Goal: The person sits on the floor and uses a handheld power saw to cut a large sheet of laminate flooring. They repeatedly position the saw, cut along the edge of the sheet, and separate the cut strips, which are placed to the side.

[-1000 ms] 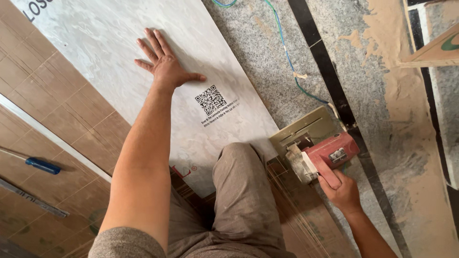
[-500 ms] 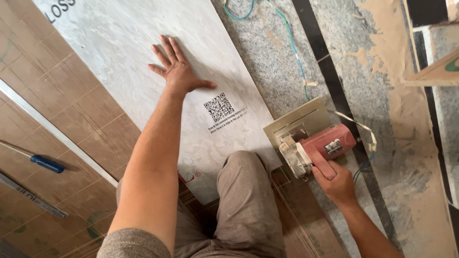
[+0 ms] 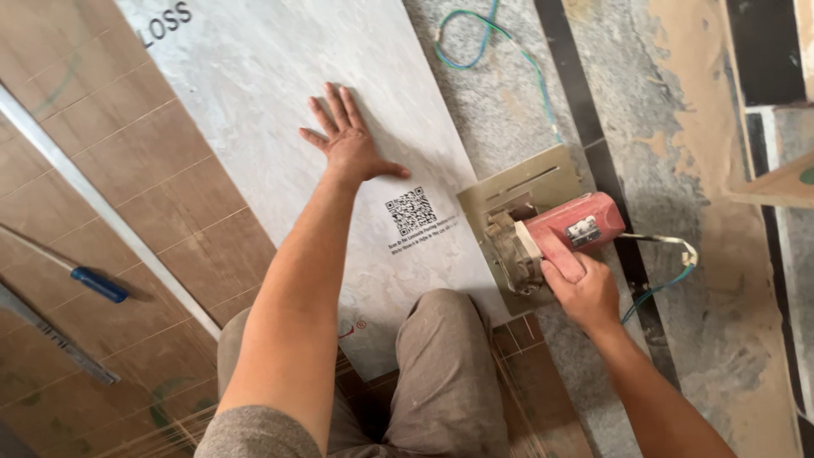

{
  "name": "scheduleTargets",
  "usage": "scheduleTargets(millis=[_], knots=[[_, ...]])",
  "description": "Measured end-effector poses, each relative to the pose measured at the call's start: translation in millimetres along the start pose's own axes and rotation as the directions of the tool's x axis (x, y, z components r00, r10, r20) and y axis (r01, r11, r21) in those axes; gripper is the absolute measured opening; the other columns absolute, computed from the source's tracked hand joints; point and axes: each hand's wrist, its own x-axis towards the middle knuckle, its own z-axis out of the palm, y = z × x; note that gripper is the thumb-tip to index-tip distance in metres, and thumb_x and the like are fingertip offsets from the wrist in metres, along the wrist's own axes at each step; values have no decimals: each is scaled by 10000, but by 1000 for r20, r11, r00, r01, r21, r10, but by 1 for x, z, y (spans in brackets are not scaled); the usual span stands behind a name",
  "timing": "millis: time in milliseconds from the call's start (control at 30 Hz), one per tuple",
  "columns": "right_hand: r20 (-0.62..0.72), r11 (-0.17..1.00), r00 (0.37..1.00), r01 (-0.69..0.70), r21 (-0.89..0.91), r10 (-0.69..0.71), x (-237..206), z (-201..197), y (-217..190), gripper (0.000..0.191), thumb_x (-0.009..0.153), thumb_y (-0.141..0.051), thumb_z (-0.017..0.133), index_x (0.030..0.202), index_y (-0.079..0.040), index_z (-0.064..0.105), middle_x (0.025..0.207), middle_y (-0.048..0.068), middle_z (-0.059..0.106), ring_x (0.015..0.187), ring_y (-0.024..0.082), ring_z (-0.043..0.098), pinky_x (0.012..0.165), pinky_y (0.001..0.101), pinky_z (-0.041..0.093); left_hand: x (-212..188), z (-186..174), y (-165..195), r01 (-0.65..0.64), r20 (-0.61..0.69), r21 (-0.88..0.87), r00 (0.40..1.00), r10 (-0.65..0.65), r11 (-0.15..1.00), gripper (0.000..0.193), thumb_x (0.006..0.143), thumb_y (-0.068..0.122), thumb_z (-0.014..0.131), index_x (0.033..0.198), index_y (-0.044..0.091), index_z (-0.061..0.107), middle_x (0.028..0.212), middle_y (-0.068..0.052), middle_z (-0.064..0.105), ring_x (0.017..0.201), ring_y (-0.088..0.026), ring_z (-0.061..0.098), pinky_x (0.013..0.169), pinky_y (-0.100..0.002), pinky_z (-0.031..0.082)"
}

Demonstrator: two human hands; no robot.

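Two hands: both working on the floor.
Left hand (image 3: 349,146): pressing flat, fingers spread, on the tile (image 3: 280,102).
Right hand (image 3: 585,293): gripping the red saw (image 3: 551,233) at the tile's edge.

The large tile (image 3: 280,110) is pale grey-white with faint marbled veining and a black square code patch. The cutter (image 3: 551,233) has a red body on a dull beige base plate, trailing a green-blue cable (image 3: 509,42). The floor tiles (image 3: 144,178) are brown wood-grain.
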Motion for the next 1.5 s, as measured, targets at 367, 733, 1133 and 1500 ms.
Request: scheduleTargets(millis=[367, 733, 1133, 1500], knots=[[90, 992, 990, -115, 60, 109, 83, 12, -79, 412, 880, -396, 751, 821, 12, 734, 627, 97, 708, 534, 166, 689, 540, 332, 526, -3, -5, -1, -9, 5, -26, 1000, 9, 1000, 1850, 330, 729, 951, 1602, -51, -144, 1664, -302, -236, 1482, -548, -284, 1095, -853, -55], [82, 940, 994, -96, 327, 73, 153, 26, -145, 315, 899, -262, 760, 861, 48, 723, 654, 47, 667, 504, 90, 603, 459, 265, 487, -1, -3, -3, -23, 13, -28, 1000, 23, 999, 1835, 345, 742, 941, 1607, -50, -130, 1661, -306, -227, 1476, -556, -275, 1088, -864, -55], [89, 903, 996, -43, 427, 6, 249, 52, -207, 315, 889, -250, 764, 1009, 41, 785, 626, 49, 643, 468, 82, 570, 421, 251, 442, 2, -13, -5, -28, 17, -16, 999, 28, 999, 1827, 318, 748, 939, 1598, -59, -85, 1675, -299, -175, 1484, -575, -228, 1063, -871, -11], [92, 850, 994, 0, 526, -57, 344, 74, -265, 266, 909, -219, 742, 1032, 16, 763, 646, 32, 643, 466, 81, 559, 393, 240, 423, 8, -18, -11, -36, 49, -40, 998, 38, 999, 1787, 347, 732, 941, 1601, -49, -64, 1683, -286, -152, 1499, -575, -180, 1064, -868, -4]])
